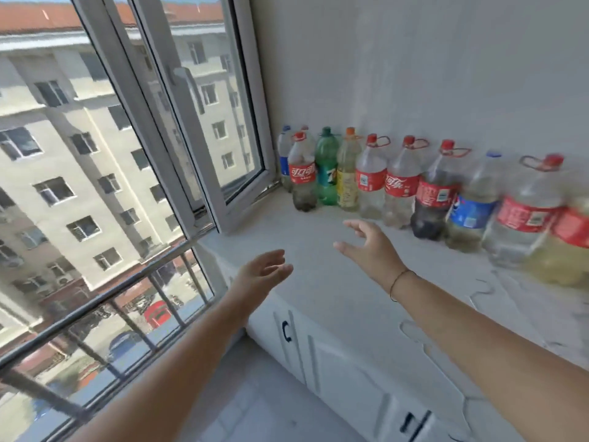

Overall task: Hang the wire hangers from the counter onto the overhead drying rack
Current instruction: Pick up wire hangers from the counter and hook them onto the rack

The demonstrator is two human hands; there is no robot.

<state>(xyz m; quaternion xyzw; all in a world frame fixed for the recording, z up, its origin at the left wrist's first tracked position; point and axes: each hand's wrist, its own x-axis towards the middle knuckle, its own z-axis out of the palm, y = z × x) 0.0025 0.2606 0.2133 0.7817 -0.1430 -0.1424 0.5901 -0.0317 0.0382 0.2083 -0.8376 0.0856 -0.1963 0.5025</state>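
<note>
White wire hangers (484, 290) lie flat on the pale counter (318, 250) at the right, hard to make out against its surface; another hanger outline (417, 338) lies nearer the front edge. My left hand (266, 267) is held out over the counter's left corner, fingers relaxed, holding nothing. My right hand (371, 242) reaches forward above the middle of the counter, fingers spread, also holding nothing. Both hands are well left of the hangers. The overhead drying rack is out of view.
A row of several large plastic bottles (398, 183) stands along the wall at the back of the counter. An opened window sash (204, 122) juts inward at the left. White cabinet doors (318, 355) sit below the counter; metal window bars (105, 301) run lower left.
</note>
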